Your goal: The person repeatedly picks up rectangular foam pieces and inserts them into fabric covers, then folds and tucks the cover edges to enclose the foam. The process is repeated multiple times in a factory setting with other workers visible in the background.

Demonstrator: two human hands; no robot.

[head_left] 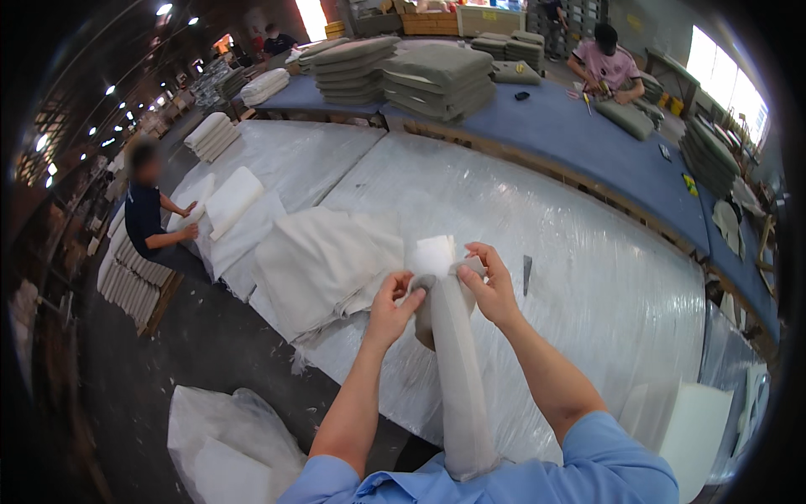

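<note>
A long light-grey fabric cover (463,382) stands on edge between my forearms, its lower end against my shirt. From its far end sticks out a white block, apparently foam (434,253). My left hand (393,307) pinches the cover's folded edge on the left side, where a darker grey flap hangs down. On the other side, my right hand (494,287) grips the cover's edge between thumb and fingers, close to the white block. Just left of my hands lies a heap of loose pale-grey fabric pieces (323,256).
Plastic film covers the wide table (588,286); a dark narrow wedge (527,275) lies on it. At left a co-worker (149,206) handles white slabs. Beyond, a blue table (554,122) bears stacked grey cushions (441,76). A plastic bag (227,428) is at lower left, a white sheet (697,433) at lower right.
</note>
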